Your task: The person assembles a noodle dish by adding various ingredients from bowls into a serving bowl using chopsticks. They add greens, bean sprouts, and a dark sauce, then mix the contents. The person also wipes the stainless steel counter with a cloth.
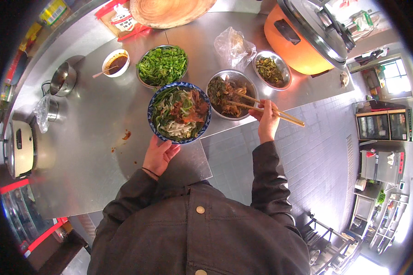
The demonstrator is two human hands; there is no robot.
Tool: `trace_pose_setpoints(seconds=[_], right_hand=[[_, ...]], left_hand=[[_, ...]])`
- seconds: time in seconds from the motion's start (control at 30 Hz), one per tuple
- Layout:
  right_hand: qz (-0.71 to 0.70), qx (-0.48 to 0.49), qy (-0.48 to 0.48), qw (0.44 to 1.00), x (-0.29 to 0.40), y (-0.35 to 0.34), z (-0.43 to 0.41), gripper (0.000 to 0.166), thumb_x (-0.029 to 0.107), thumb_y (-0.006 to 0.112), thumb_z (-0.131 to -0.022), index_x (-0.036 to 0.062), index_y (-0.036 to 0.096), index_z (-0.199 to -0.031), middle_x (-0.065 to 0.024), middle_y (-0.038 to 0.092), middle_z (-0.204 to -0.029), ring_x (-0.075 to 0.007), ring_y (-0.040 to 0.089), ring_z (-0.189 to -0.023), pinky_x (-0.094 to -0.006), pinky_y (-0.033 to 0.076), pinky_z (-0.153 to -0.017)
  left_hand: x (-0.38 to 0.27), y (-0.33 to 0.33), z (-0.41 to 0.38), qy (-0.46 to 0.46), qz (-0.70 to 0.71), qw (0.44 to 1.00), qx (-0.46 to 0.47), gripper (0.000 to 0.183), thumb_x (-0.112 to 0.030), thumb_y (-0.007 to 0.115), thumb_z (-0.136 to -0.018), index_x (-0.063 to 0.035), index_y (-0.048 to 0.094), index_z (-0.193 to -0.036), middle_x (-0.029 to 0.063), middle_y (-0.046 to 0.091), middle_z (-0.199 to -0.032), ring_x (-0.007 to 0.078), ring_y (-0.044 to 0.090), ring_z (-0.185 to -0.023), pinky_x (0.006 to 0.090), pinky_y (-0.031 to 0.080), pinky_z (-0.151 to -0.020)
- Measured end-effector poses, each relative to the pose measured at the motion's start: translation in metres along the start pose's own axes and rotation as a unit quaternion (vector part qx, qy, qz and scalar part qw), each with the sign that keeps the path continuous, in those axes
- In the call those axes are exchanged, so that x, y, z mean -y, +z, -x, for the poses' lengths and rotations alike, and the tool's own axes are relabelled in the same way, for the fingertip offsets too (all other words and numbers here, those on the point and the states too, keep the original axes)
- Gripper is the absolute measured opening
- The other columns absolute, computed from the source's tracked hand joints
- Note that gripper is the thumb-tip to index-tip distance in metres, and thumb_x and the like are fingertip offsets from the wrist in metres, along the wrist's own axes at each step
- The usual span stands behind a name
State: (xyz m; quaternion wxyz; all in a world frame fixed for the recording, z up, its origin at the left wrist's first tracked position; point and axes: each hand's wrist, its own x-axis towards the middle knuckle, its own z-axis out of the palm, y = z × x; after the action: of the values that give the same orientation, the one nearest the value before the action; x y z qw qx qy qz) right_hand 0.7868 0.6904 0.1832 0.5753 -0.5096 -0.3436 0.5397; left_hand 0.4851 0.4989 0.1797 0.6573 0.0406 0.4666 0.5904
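My left hand [161, 155] supports the near rim of a blue-and-white patterned bowl [179, 112], thumb at the edge. White noodles, green leaves and reddish-brown shreds fill that bowl. In my right hand [267, 118] is a pair of wooden chopsticks [285, 118], tips down among the food in a steel bowl [250, 83]. Dark greens and brown shredded pieces [227, 90] lie in this steel bowl, just right of the patterned one. Behind the patterned bowl stands a steel bowl of chopped green herbs [162, 65]. A smaller steel bowl of chopped pickled-looking greens [270, 71] sits farther right.
A white bowl of dark sauce [116, 64] holds a spoon. An orange lidded pot [289, 41], a clear plastic bag [234, 48] and a round wooden board [172, 12] stand at the back. Steel pans [63, 79] and a cream cooker [22, 147] are left. The steel counter's edge [206, 160] is close.
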Motion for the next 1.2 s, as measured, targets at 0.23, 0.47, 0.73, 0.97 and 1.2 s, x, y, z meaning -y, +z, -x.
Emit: trace_pose_setpoints(seconds=[0.23, 0.47, 0.73, 0.97, 1.2], right_hand=[[-0.128, -0.075, 0.025, 0.989, -0.023, -0.019, -0.002, 0.031, 0.030, 0.052, -0.097, -0.0009, 0.053, -0.094, -0.0108, 0.059, -0.081, -0.0234, 0.064, -0.058, -0.0339, 0.058, -0.055], [-0.152, -0.054, -0.024, 0.987, -0.002, -0.027, -0.001, 0.029, 0.029, 0.050, -0.098, 0.0012, 0.055, -0.091, -0.0081, 0.057, -0.078, -0.0221, 0.062, -0.057, -0.0352, 0.058, -0.057], [0.103, 0.053, -0.117, 0.986, 0.046, -0.016, 0.024, 0.028, 0.025, 0.051, -0.098, -0.0008, 0.060, -0.095, -0.0055, 0.057, -0.076, -0.0163, 0.061, -0.060, -0.0284, 0.055, -0.057], [0.136, 0.014, -0.156, 0.978, 0.083, -0.025, 0.030, 0.027, 0.023, 0.052, -0.098, -0.0013, 0.061, -0.093, -0.0052, 0.056, -0.071, -0.0137, 0.061, -0.056, -0.0248, 0.052, -0.052], [0.087, 0.059, -0.058, 0.993, 0.050, -0.001, 0.024, 0.027, 0.024, 0.050, -0.099, -0.0015, 0.058, -0.096, -0.0066, 0.057, -0.081, -0.0182, 0.064, -0.061, -0.0282, 0.056, -0.055]], left_hand=[[0.000, 0.002, 0.001, 0.005, -0.005, 1.000, -0.008, 0.053, 0.002, 0.051, -0.092, -0.0192, 0.033, -0.137, 0.0064, 0.058, -0.111, 0.0220, 0.063, -0.091, 0.0402, 0.055, -0.086], [0.001, 0.001, 0.000, 0.000, 0.000, 1.000, -0.017, 0.053, 0.002, 0.052, -0.091, -0.0192, 0.034, -0.137, 0.0057, 0.058, -0.109, 0.0220, 0.063, -0.091, 0.0404, 0.054, -0.086], [0.001, 0.000, 0.000, 0.003, 0.000, 1.000, -0.002, 0.054, 0.002, 0.052, -0.091, -0.0191, 0.034, -0.137, 0.0056, 0.057, -0.110, 0.0222, 0.062, -0.091, 0.0407, 0.054, -0.086], [0.002, -0.002, -0.001, 0.000, 0.002, 1.000, -0.012, 0.053, 0.002, 0.051, -0.092, -0.0196, 0.033, -0.137, 0.0057, 0.057, -0.112, 0.0221, 0.063, -0.092, 0.0404, 0.054, -0.087], [0.002, -0.001, 0.000, 0.004, -0.001, 1.000, 0.000, 0.051, 0.002, 0.050, -0.092, -0.0189, 0.034, -0.137, 0.0066, 0.057, -0.113, 0.0225, 0.063, -0.093, 0.0403, 0.054, -0.088]])
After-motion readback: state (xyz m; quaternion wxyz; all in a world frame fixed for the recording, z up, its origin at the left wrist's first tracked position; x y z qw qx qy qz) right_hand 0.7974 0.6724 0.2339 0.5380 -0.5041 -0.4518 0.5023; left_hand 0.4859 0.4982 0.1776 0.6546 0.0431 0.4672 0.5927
